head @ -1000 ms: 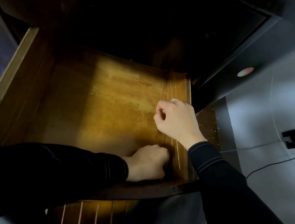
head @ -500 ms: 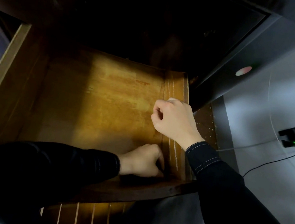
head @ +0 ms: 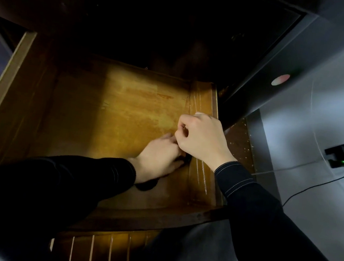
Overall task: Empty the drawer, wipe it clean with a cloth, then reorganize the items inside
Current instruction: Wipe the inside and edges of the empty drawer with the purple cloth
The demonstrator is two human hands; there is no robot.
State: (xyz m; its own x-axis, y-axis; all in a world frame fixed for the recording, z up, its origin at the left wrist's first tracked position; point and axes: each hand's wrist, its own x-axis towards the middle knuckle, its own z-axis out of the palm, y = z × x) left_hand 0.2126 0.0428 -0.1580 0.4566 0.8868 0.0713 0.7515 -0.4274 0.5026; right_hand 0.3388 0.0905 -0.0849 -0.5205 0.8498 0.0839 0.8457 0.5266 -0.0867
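Your left hand [head: 159,156] has slid up the drawer [head: 115,111] floor from the front corner, now touching your right hand [head: 203,138]. Right is fisted on the side wall; left lies flat over something dark, grip unclear.

One wooden drawer [head: 109,110] stands open, with two hands, the left hand [head: 159,156] and the right hand [head: 202,138], inside it. One dark object [head: 187,159], perhaps a cloth, shows between them. One charger [head: 342,155] with two cables [head: 314,186] sits at the wall.

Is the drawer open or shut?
Open. The drawer is pulled out of the dark cabinet, its wooden bottom in plain view, with the left hand reaching inside.
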